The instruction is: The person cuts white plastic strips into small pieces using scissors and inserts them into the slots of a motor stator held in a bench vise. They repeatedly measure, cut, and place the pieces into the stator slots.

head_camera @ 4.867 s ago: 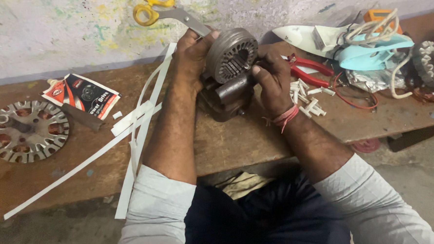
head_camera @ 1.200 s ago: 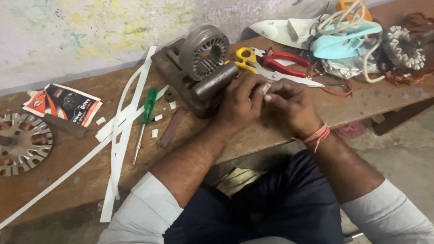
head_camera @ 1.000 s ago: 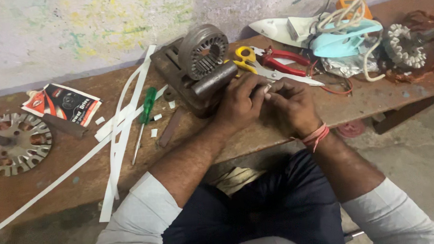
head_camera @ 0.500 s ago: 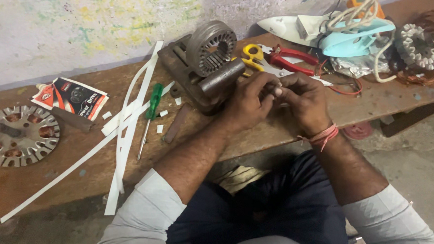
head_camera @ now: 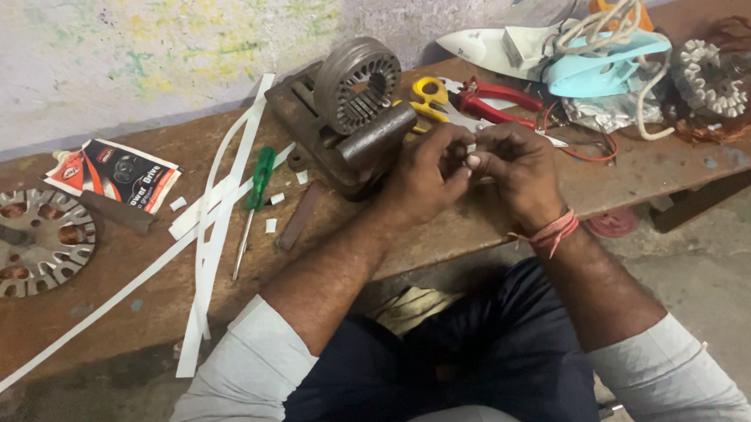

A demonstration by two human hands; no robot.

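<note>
My left hand (head_camera: 425,177) and my right hand (head_camera: 519,169) meet just in front of the bench edge. Their fingertips pinch a small white paper piece (head_camera: 472,154) between them. Right behind my left hand stands a dark vise (head_camera: 318,142) with a round grey motor stator (head_camera: 357,83) clamped in it. Yellow-handled scissors (head_camera: 429,98) and red-handled pliers (head_camera: 495,96) lie just beyond my hands. A red thread is tied round my right wrist.
On the brown bench (head_camera: 142,289) lie long white paper strips (head_camera: 221,192), a green screwdriver (head_camera: 258,184), small white cut bits, a red-and-black packet (head_camera: 114,173) and a round slotted metal plate (head_camera: 27,243). At the right are a white and blue clothes iron (head_camera: 554,50) and a wound stator (head_camera: 709,74).
Some seconds ago both hands were on the stator in the vise; they now sit together in front of it, working the white piece. In the last second they barely moved.
</note>
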